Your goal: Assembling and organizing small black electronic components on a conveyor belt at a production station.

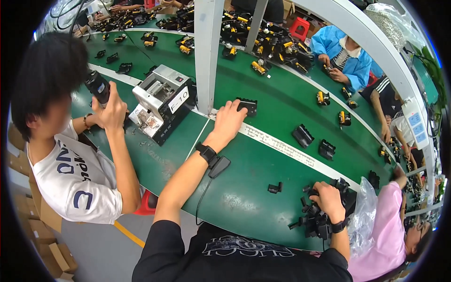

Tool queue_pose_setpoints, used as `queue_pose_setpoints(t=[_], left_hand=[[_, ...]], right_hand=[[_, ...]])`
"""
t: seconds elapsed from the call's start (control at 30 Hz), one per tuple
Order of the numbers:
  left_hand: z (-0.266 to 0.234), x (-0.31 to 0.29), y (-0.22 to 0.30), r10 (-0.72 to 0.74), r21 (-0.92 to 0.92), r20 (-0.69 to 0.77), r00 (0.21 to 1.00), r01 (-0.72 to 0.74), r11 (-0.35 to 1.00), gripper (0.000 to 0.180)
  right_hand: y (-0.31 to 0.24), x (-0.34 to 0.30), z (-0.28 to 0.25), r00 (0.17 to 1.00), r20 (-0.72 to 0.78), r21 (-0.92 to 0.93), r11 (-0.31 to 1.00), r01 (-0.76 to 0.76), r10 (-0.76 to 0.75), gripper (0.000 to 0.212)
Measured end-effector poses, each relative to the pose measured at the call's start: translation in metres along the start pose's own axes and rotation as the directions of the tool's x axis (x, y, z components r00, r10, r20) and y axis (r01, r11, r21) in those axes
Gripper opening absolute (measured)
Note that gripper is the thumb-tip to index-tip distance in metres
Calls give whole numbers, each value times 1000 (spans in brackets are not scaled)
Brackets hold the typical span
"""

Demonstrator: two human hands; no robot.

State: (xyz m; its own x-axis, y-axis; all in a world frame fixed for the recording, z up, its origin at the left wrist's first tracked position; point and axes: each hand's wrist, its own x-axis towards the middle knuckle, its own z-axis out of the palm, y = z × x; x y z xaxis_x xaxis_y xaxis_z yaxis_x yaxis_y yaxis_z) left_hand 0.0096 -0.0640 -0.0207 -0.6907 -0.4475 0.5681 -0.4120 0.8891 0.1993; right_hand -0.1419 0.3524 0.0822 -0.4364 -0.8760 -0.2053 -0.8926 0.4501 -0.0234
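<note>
Holder (250, 107) beyond rail (282, 148), at left hand (229, 117); left fingers touching it, clasp unclear | right hand (327, 199) curled over pile (319, 226), rail's near side; cannot tell its hold | judged partway; two more holders (303, 135) beyond rail; pile seemingly left

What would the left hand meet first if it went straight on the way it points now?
The left hand would first meet the black molded plastic part on the green conveyor belt; the two seem to touch, though depth is unclear.
</note>
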Motion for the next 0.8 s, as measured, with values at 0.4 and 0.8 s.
queue_pose_setpoints(t=[0.4,0.8], left_hand=[[0,2,16,85,-166,15,996,-81,983,31],[1,11,-4,178,-360,8,984,-163,919,14]], right_hand=[[-21,38,-17,984,-171,271,963,4,44,17],[-93,218,-38,861,-385,346,813,469,-333,14]])
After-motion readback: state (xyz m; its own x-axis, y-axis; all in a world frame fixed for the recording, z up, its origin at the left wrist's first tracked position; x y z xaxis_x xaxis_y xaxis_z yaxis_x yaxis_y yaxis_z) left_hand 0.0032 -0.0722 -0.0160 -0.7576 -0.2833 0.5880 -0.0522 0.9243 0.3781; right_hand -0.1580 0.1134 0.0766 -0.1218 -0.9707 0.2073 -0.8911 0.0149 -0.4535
